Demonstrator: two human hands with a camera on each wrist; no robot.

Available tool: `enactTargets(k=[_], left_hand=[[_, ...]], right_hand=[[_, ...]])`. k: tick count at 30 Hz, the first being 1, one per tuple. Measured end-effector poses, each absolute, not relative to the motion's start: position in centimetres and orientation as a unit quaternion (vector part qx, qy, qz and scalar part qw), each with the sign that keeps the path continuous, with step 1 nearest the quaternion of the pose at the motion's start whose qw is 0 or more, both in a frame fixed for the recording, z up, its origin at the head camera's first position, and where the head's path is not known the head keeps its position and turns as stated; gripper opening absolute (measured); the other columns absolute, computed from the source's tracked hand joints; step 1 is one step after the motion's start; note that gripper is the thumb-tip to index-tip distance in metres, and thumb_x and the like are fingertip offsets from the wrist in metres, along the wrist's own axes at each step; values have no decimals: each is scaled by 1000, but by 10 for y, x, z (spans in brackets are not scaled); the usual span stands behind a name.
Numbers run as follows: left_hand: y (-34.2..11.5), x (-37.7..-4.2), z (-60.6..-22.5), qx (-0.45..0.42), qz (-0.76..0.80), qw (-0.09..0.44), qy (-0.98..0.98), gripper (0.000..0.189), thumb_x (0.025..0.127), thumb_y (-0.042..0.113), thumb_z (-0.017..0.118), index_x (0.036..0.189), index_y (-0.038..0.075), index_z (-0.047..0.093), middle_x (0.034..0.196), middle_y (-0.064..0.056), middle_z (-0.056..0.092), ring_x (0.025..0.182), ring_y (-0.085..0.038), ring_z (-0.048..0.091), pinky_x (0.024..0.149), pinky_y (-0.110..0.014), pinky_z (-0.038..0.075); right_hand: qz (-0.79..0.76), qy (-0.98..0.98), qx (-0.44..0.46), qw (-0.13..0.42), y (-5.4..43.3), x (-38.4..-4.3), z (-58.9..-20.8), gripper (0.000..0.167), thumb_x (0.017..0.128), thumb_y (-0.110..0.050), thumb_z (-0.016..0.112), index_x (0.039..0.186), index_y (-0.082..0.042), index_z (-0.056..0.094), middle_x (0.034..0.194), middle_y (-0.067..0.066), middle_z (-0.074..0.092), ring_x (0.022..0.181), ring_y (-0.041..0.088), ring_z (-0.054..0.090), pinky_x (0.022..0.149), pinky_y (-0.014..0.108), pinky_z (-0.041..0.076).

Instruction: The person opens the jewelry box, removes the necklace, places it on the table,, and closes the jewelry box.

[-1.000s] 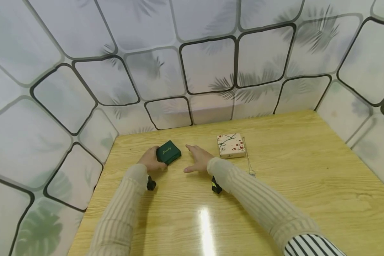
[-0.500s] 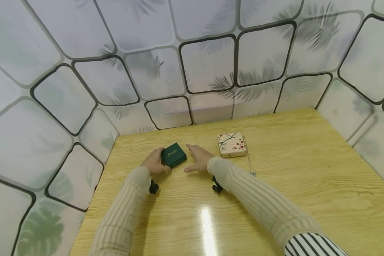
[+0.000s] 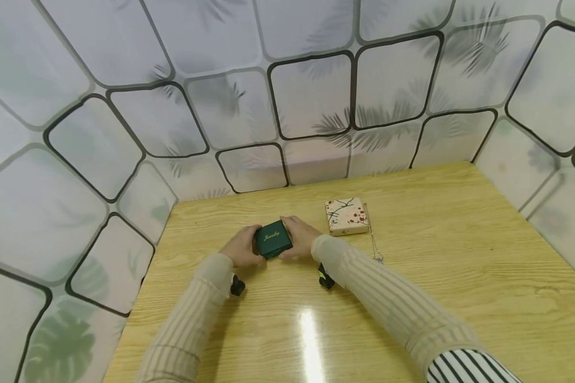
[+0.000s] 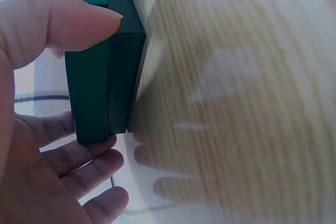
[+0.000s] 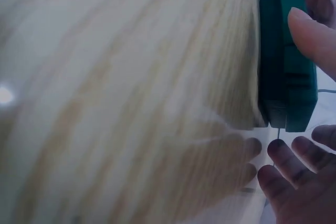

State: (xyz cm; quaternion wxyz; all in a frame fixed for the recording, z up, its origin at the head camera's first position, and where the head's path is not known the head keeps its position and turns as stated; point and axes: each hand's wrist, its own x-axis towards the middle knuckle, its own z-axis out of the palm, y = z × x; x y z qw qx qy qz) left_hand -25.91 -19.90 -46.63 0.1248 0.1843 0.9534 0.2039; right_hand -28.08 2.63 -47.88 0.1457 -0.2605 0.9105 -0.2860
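Observation:
A dark green jewelry box with gold lettering on its lid lies on the wooden table between both hands. My left hand grips it from the left; in the left wrist view the thumb presses the near side of the box while fingers touch its end. From the right, my right hand holds the box with its thumb on the near side and the index finger by the far corner. In the right wrist view, other fingers of the right hand spread below the box. The lid looks closed.
A cream box with a floral print sits on the table to the right of the right hand. A thin chain necklace lies along its right side, its pendant toward me. Patterned curtain walls enclose the table's back and sides.
The green jewelry box has slid right with my left hand and turned slightly. My right hand stayed nearly in place, and its thumb and index finger now meet the box.

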Motion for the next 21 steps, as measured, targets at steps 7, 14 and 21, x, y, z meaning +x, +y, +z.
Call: enactTargets(k=[7, 14, 21], left_hand=[[-195, -258, -468, 188, 212, 134, 950, 98, 74, 30, 82, 150, 4, 26, 143, -17, 40, 125, -30, 46, 104, -45, 39], [-192, -257, -466, 206, 213, 126, 947, 96, 74, 29, 82, 149, 2, 28, 142, -19, 41, 124, -31, 47, 103, -45, 39], [-189, -251, -463, 203, 218, 127, 946, 94, 73, 27, 84, 147, 1, 32, 143, -18, 41, 128, -31, 44, 106, -45, 37]], right_hand=[[-267, 914, -264, 152, 29, -279, -477, 108, 74, -47, 81, 155, -12, 18, 156, 7, 23, 138, 24, 33, 110, 39, 32], [-267, 917, -252, 154, 32, -277, -471, 102, 76, -44, 81, 153, -11, 23, 153, 7, 31, 135, 24, 37, 109, 39, 33], [-264, 919, -251, 153, 34, -276, -474, 103, 72, -49, 82, 151, -12, 27, 144, 6, 43, 129, 21, 44, 106, 37, 37]])
